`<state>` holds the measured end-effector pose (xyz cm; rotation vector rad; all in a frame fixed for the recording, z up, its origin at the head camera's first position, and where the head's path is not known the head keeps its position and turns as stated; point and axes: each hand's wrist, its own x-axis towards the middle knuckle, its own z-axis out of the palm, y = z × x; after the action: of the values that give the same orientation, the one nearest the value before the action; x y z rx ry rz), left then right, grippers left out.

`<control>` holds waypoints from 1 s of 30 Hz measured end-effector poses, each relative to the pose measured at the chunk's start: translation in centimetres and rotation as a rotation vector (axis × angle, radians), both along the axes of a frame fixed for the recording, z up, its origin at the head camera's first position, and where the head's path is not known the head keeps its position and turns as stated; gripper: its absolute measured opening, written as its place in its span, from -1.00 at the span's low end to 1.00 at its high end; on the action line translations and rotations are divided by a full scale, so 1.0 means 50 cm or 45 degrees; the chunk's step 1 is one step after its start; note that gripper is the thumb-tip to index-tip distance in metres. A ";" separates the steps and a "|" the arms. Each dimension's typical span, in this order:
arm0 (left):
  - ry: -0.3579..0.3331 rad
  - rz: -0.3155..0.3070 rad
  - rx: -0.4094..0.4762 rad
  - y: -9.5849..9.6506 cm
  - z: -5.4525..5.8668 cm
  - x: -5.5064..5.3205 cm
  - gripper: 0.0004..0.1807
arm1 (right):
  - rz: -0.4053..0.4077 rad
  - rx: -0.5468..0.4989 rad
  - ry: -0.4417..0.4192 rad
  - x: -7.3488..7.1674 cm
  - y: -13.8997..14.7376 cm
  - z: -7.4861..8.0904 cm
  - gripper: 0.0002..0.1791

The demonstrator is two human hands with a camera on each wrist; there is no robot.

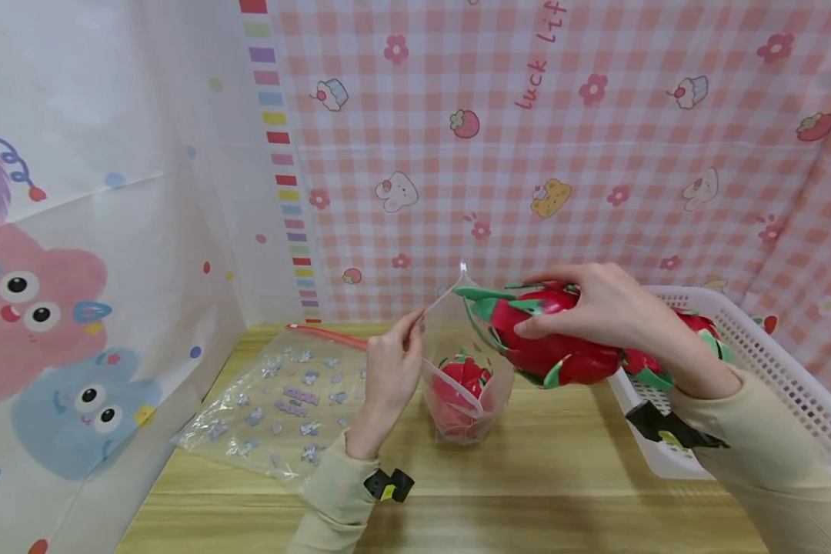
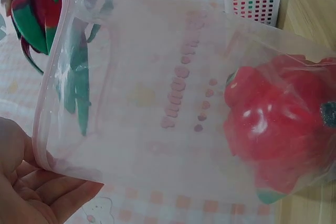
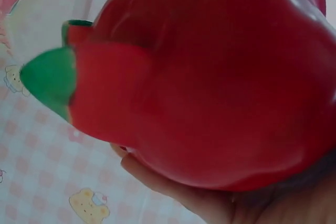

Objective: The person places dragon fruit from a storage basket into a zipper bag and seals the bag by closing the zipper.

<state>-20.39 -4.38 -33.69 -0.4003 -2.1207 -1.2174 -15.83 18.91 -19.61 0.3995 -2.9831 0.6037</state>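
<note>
My left hand (image 1: 392, 371) pinches the rim of a clear zip bag (image 2: 142, 98) and keeps its mouth spread. Down in the bag sits one red dragon fruit (image 1: 462, 388), seen through the plastic. My right hand (image 1: 599, 312) grips a second dragon fruit (image 1: 554, 338), red with green-tipped scales, tilted so that its green leaves point left. Those leaves overlap the bag's mouth in the head view, and show behind the plastic in the left wrist view. Close up in the right wrist view, the fruit (image 3: 226, 87) lies against the palm.
On the right stands a white perforated basket (image 1: 779, 362) with more dragon fruit (image 1: 699, 327) at its near left side. A flat clear bag with a red zip strip (image 1: 291, 408) lies on the wooden table (image 1: 526, 492) at left. Patterned cloth (image 1: 415, 154) hangs behind and at the sides.
</note>
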 end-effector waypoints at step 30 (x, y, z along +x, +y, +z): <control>0.027 0.001 0.036 0.017 -0.003 0.004 -0.72 | 0.009 -0.438 -0.477 -0.102 -0.098 -0.025 -0.26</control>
<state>-20.17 -3.55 -33.85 -0.3977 -2.0833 -1.2358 -20.92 14.01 -20.88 0.2968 -3.1179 1.2972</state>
